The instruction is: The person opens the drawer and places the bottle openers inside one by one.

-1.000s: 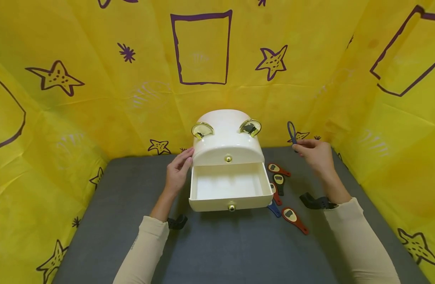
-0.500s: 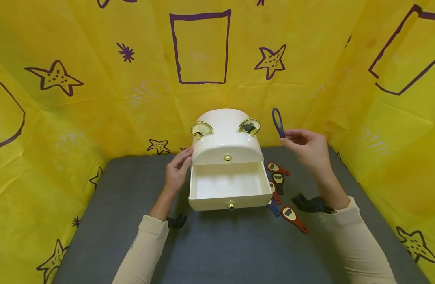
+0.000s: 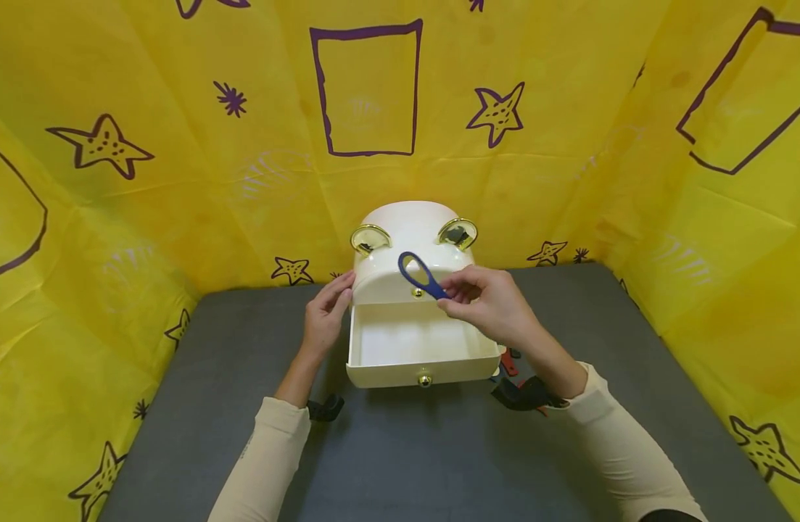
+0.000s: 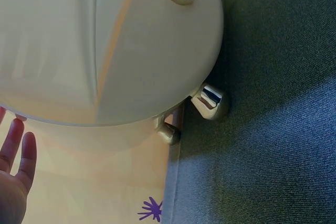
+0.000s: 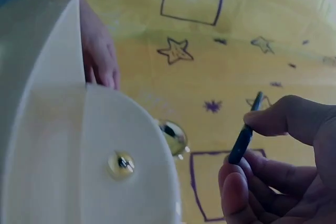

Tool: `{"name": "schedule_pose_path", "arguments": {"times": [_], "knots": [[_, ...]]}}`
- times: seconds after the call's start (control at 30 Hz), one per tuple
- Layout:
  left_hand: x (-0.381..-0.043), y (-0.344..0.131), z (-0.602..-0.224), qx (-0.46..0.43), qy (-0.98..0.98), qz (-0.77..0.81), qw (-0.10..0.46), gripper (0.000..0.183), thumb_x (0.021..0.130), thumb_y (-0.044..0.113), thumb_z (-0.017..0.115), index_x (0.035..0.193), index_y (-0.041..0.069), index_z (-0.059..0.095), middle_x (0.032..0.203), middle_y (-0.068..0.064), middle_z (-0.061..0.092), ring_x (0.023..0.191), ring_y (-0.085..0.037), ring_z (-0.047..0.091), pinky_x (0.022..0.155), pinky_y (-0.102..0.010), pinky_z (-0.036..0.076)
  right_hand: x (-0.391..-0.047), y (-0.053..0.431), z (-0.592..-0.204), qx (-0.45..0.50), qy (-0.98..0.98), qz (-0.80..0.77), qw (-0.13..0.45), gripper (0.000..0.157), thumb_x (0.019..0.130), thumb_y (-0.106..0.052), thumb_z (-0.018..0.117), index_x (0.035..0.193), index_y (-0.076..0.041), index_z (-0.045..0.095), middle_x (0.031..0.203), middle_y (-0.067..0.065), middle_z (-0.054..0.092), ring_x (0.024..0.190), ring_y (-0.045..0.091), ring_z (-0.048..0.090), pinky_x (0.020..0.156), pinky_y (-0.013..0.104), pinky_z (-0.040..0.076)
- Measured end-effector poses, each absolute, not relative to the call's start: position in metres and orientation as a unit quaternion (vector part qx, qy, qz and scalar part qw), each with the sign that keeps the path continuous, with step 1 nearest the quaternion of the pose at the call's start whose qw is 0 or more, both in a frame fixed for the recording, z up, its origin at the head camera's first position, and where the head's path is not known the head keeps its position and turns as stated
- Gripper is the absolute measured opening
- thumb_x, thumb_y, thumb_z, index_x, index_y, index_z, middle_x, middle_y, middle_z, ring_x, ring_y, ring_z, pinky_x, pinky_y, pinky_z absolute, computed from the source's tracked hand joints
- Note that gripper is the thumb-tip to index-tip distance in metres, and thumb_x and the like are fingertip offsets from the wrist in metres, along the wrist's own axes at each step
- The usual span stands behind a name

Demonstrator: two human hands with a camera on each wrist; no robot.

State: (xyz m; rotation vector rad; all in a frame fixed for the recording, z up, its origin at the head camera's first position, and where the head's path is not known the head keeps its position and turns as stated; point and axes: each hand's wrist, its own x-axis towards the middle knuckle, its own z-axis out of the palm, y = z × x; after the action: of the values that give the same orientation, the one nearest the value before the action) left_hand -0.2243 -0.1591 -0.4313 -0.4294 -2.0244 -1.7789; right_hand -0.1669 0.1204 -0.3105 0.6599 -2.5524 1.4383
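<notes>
A white rounded drawer box with gold ear-like trims stands at the back of the table, its lower drawer pulled out and bare inside. My left hand rests on the box's left side, fingers extended along it. Between thumb and fingers, my right hand pinches a blue bottle opener by its handle end, with the oval head pointing up and left. The opener is above the open drawer, in front of the upper drawer's gold knob. Edge-on, the opener looks thin in the right wrist view.
Red bottle openers and other openers lie on the grey table right of the drawer, mostly hidden by my right forearm. Yellow cloth with purple drawings encloses the back and sides.
My right hand has carried the blue bottle opener left and down, from beside the box to over the open drawer. My left hand has stayed on the box.
</notes>
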Motion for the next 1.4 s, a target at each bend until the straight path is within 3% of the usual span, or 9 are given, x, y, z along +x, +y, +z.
{"name": "schedule_pose_path", "arguments": {"times": [0.23, 0.47, 0.67, 0.83, 1.07, 1.27, 1.4], "knots": [[-0.232, -0.161, -0.442, -0.157, -0.726, -0.634, 0.215, 0.029, 0.094, -0.002, 0.058, 0.121, -0.009, 0.063, 0.132, -0.026, 0.059, 0.118, 0.006, 0.056, 0.097, -0.011, 0.047, -0.165, 0.092, -0.33, 0.284, -0.854, 0.435, -0.023, 0.013, 0.079, -0.006, 0.075, 0.09, 0.0, 0.072, 0.075, 0.006, 0.067, 0.068, 0.008, 0.057, 0.063, 0.019, 0.052], [-0.232, -0.161, -0.442, -0.156, -0.73, -0.63, 0.213, 0.029, 0.094, 0.001, 0.059, 0.122, -0.007, 0.064, 0.132, -0.025, 0.06, 0.118, 0.007, 0.054, 0.098, -0.011, 0.046, -0.177, 0.074, -0.349, 0.27, -0.886, 0.37, -0.069, 0.011, 0.076, -0.011, 0.076, 0.083, -0.003, 0.072, 0.071, 0.002, 0.068, 0.065, 0.006, 0.056, 0.06, 0.017, 0.047], [-0.223, -0.158, -0.428, -0.14, -0.735, -0.634, 0.194, 0.03, 0.094, -0.004, 0.057, 0.123, -0.011, 0.061, 0.133, -0.029, 0.056, 0.12, 0.002, 0.055, 0.099, -0.011, 0.045, -0.188, 0.063, -0.36, 0.242, -0.915, 0.31, -0.092, 0.01, 0.074, -0.013, 0.076, 0.079, -0.005, 0.073, 0.067, -0.001, 0.067, 0.059, 0.007, 0.051, 0.054, 0.018, 0.04], [-0.228, -0.16, -0.436, -0.147, -0.729, -0.638, 0.2, 0.029, 0.095, -0.001, 0.058, 0.123, -0.007, 0.063, 0.134, -0.025, 0.058, 0.12, 0.003, 0.055, 0.099, -0.012, 0.046, -0.198, 0.055, -0.374, 0.245, -0.925, 0.271, -0.102, 0.005, 0.072, -0.009, 0.074, 0.069, -0.005, 0.072, 0.059, -0.004, 0.061, 0.054, 0.008, 0.046, 0.049, 0.017, 0.035], [-0.216, -0.155, -0.419, -0.155, -0.724, -0.64, 0.204, 0.028, 0.094, -0.006, 0.056, 0.12, -0.014, 0.061, 0.131, -0.032, 0.056, 0.118, 0.003, 0.056, 0.098, -0.01, 0.046, -0.202, 0.045, -0.386, 0.248, -0.931, 0.237, -0.123, 0.012, 0.069, -0.009, 0.076, 0.06, -0.008, 0.068, 0.054, -0.009, 0.053, 0.053, 0.009, 0.045, 0.049, 0.018, 0.035], [-0.213, -0.155, -0.415, -0.159, -0.727, -0.636, 0.204, 0.028, 0.094, -0.006, 0.056, 0.12, -0.014, 0.061, 0.131, -0.031, 0.056, 0.117, 0.005, 0.056, 0.097, -0.011, 0.047, -0.201, 0.04, -0.385, 0.257, -0.926, 0.247, -0.125, 0.015, 0.074, -0.014, 0.078, 0.063, -0.009, 0.07, 0.058, -0.007, 0.058, 0.056, 0.009, 0.047, 0.053, 0.02, 0.038], [-0.213, -0.154, -0.415, -0.158, -0.727, -0.637, 0.202, 0.028, 0.094, -0.006, 0.056, 0.12, -0.014, 0.06, 0.131, -0.032, 0.056, 0.117, 0.005, 0.056, 0.097, -0.011, 0.046, -0.197, 0.051, -0.376, 0.265, -0.908, 0.298, -0.128, 0.013, 0.078, -0.018, 0.078, 0.077, -0.006, 0.074, 0.069, -0.002, 0.067, 0.063, 0.007, 0.052, 0.059, 0.018, 0.044]]}}
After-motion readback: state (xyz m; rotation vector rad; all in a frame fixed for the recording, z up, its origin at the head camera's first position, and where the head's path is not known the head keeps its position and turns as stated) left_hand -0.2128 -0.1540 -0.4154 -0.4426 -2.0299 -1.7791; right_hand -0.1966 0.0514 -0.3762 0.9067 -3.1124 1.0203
